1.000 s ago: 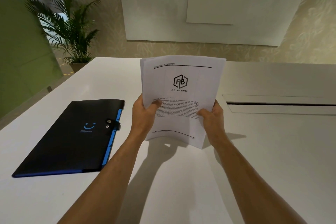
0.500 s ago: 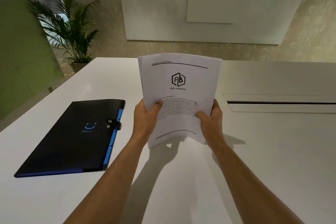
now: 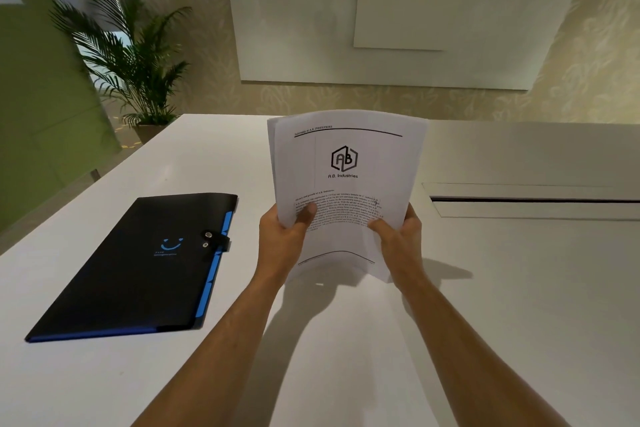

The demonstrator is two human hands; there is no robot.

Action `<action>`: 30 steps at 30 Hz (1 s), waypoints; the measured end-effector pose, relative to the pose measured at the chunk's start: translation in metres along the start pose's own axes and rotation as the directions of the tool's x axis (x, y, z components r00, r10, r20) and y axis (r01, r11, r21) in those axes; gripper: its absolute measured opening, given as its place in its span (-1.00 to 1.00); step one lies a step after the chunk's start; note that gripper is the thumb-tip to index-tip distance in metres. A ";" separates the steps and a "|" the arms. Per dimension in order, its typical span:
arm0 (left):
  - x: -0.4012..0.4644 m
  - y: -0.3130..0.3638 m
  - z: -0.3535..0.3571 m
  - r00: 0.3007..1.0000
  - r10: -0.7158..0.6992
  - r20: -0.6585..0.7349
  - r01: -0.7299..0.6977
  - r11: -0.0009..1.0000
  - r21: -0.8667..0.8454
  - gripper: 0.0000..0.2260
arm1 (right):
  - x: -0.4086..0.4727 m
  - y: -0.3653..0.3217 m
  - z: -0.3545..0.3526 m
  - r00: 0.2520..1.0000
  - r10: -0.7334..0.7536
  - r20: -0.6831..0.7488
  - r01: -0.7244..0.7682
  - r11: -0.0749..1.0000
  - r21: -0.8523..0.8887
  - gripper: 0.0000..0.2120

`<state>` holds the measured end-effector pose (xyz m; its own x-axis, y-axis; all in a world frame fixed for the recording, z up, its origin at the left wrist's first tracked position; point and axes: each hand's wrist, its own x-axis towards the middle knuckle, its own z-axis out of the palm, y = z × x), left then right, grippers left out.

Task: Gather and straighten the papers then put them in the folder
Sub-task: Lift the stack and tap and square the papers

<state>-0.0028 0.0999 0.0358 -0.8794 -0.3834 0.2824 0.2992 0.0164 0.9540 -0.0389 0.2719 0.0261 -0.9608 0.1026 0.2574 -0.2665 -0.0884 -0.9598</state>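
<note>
- White table point(image 3: 485, 322) fills most of my view, with a pale patterned wall and a whiteboard point(image 3: 311, 28) beyond its far edge.
- I hold the papers point(image 3: 346, 184) upright over the middle of the table, printed side towards me; whether their bottom edge touches the table I cannot tell, as my wrists cover it.
- My left hand point(image 3: 284, 243) is closed on the papers' left edge, thumb on the front; its fingers are hidden behind the sheets.
- My right hand point(image 3: 398, 239) grips the lower right edge the same way, fingers likewise out of sight.
- Top sheet shows a hexagon logo reading "A.B. Industries"; the paragraph under it is too small to read. Sheet edges at the top left are fanned, not flush.
- Left of the papers, well apart, the black folder point(image 3: 138, 267) lies flat and shut, its snap strap fastened.
- Right of the papers, a long slot point(image 3: 533, 199) in the table runs off the frame.
- Far left of the papers, a potted palm point(image 3: 131, 55) stands beyond the table.
</note>
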 end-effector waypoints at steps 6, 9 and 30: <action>0.000 -0.001 0.000 1.000 0.024 -0.020 -0.024 0.999 -0.024 -0.80 | 0.001 0.001 -0.005 1.000 0.011 0.006 -0.011 1.000 0.007 -0.49; 0.002 0.004 0.003 0.998 -0.009 -0.068 0.002 0.994 -0.106 -0.83 | -0.003 0.010 -0.010 0.997 0.038 -0.061 -0.038 0.999 0.001 -0.40; 0.005 -0.025 -0.002 0.954 -0.300 0.018 0.268 0.825 -0.498 -0.60 | -0.001 0.016 -0.041 0.986 0.164 -0.026 -0.154 0.963 0.223 -0.69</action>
<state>-0.0140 0.0957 0.0136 -0.9350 -0.3543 -0.0148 0.1953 -0.5492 0.8126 -0.0390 0.3110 0.0056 -0.9892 0.1124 0.0938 -0.1256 -0.3220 -0.9384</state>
